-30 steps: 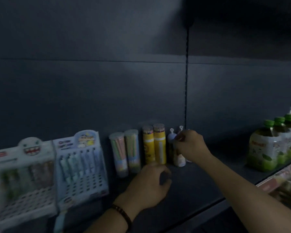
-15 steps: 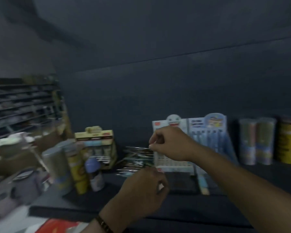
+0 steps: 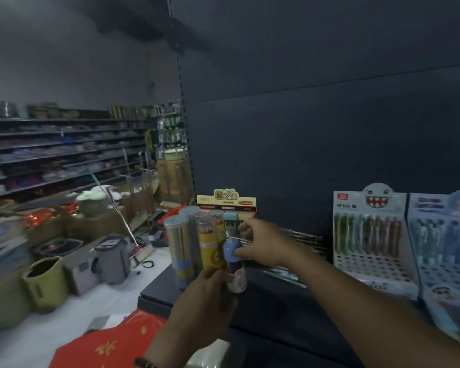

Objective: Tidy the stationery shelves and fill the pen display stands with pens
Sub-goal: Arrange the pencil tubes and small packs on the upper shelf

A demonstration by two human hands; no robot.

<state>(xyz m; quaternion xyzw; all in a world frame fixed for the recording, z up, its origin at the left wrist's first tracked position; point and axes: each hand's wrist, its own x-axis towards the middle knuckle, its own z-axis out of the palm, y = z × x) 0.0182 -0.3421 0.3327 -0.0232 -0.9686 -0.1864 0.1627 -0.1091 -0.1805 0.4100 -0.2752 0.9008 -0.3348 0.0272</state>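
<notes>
A small bottle (image 3: 236,277) with a blue cap stands on the dark shelf (image 3: 276,312) beside several pencil tubes (image 3: 179,248), one of them yellow (image 3: 210,251). My right hand (image 3: 266,244) pinches the bottle's cap from the right. From below, my left hand (image 3: 205,306) comes up against the base of the bottle and the yellow tube; its fingers are hidden. A white pen display stand (image 3: 369,243) with a toothy face holds pens in its upper rows, and a blue stand (image 3: 444,251) is next to it. Loose pens (image 3: 284,274) lie on the shelf.
A yellow display box (image 3: 226,204) stands behind the tubes. Left of the shelf end, the floor holds an olive bag (image 3: 41,282), a grey bin (image 3: 112,258) and cartons. A red package (image 3: 104,343) lies below. Stocked aisle shelves (image 3: 64,150) line the far left.
The view has swung left along the shelf, from the tubes right of the stands to the shelf's left end. My right hand travelled with it and now pinches the bottle's cap.
</notes>
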